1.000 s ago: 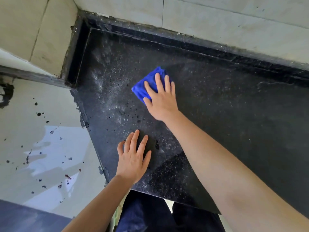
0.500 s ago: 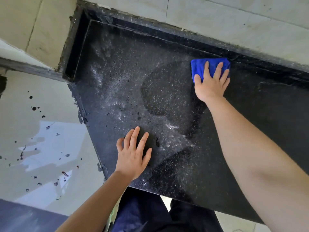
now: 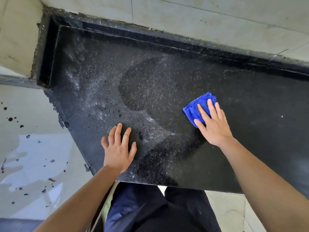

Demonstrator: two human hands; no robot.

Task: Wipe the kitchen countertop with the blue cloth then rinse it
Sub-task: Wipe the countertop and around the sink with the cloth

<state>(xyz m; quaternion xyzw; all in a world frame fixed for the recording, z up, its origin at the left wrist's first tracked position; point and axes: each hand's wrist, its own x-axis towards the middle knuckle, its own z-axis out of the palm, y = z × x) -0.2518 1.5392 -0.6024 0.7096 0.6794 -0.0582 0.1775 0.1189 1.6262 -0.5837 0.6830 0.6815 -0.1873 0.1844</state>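
The black speckled countertop (image 3: 167, 84) fills the middle of the head view, dusty and streaked on its left part, with darker wiped arcs across the centre. My right hand (image 3: 215, 126) presses flat on the folded blue cloth (image 3: 195, 108) at the right of centre; the cloth shows past my fingertips. My left hand (image 3: 118, 149) lies flat on the counter near its front edge, fingers spread, holding nothing.
A raised black lip (image 3: 184, 46) runs along the back against pale wall tiles (image 3: 217, 15). A dark gap (image 3: 45, 52) sits at the counter's left end. The pale floor (image 3: 31, 148) at the left has dark spots. My legs (image 3: 150, 208) stand below the front edge.
My right hand has dragged the cloth from the back lip down towards the front and right, after sweeping rightwards from the centre. A fresh wiped arc shows. My left hand has stayed put.
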